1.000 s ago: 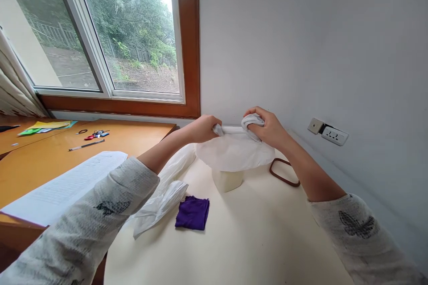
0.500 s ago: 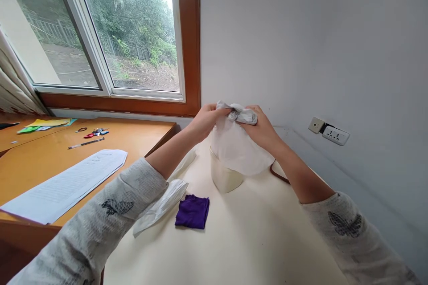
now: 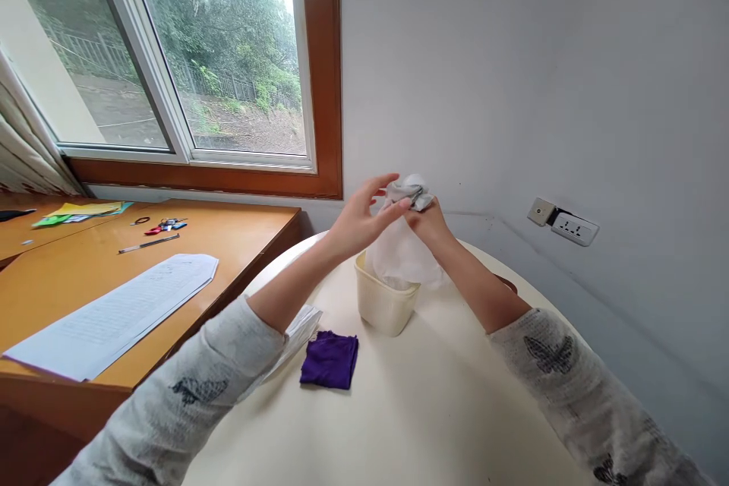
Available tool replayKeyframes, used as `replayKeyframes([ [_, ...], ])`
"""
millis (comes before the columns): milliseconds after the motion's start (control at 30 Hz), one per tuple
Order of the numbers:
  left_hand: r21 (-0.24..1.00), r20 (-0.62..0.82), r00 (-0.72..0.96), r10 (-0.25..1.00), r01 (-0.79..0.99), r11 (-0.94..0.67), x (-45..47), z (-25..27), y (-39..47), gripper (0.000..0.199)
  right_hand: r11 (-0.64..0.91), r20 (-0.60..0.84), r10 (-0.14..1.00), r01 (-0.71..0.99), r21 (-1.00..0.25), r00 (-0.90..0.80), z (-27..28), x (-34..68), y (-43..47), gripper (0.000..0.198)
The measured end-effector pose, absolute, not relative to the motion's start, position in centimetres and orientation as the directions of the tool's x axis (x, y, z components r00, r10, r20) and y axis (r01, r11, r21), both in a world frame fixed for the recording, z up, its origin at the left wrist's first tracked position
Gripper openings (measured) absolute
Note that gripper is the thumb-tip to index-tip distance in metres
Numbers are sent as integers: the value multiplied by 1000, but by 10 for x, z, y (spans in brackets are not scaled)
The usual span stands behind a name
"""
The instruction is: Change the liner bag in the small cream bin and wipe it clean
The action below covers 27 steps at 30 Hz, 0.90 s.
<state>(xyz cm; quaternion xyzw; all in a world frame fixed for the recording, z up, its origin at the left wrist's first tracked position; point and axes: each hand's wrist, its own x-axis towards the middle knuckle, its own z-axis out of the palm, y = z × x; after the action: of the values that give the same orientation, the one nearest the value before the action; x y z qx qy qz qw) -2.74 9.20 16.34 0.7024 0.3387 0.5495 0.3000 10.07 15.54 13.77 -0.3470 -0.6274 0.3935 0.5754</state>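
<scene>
A thin white plastic bag [image 3: 399, 250] hangs from its bunched, twisted top above a small cream plastic bin [image 3: 386, 310]. Its lower part dips inside the bin's rim. My right hand [image 3: 428, 222] is closed round the gathered top of the bag, its fingers partly hidden by the plastic. Beside that bunch my left hand [image 3: 364, 219] is open, fingers spread, the thumb reaching in front of the plastic. Whether the thumb touches it I cannot tell. Nearer to me on the round cream table [image 3: 421, 410] lies a folded purple cloth [image 3: 329, 361].
Flat white plastic [image 3: 301, 326] lies left of the cloth, partly behind my left forearm. A brown-edged object [image 3: 506, 283] shows behind my right forearm. On the wooden desk [image 3: 250, 231] at left are paper sheets [image 3: 119, 315], a pen [image 3: 149, 243] and keys [image 3: 168, 225].
My left hand has let go of the bag's top and spread its fingers. The right hand has moved slightly left with the bunch. The bag hangs narrower, and more of the bin's rim shows.
</scene>
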Motion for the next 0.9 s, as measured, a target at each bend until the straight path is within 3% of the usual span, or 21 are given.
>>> replayKeyframes([
  [133,747,575,-20,818,419,-515,-28,116,83,93,351,356,934,-115,-929,-18,148,98,163,24],
  [267,695,527,9,850,570,-437,-19,65,79,123,307,317,947,-129,-943,-62,166,97,161,27],
  [533,641,497,32,867,660,-392,-11,36,85,118,359,377,926,-262,-896,-20,201,114,162,31],
  [800,619,470,44,882,696,-364,-25,40,108,111,508,540,836,-519,-687,102,257,146,125,37],
  [900,617,459,40,887,705,-351,-31,39,123,109,528,562,821,-510,-679,101,275,156,102,43],
])
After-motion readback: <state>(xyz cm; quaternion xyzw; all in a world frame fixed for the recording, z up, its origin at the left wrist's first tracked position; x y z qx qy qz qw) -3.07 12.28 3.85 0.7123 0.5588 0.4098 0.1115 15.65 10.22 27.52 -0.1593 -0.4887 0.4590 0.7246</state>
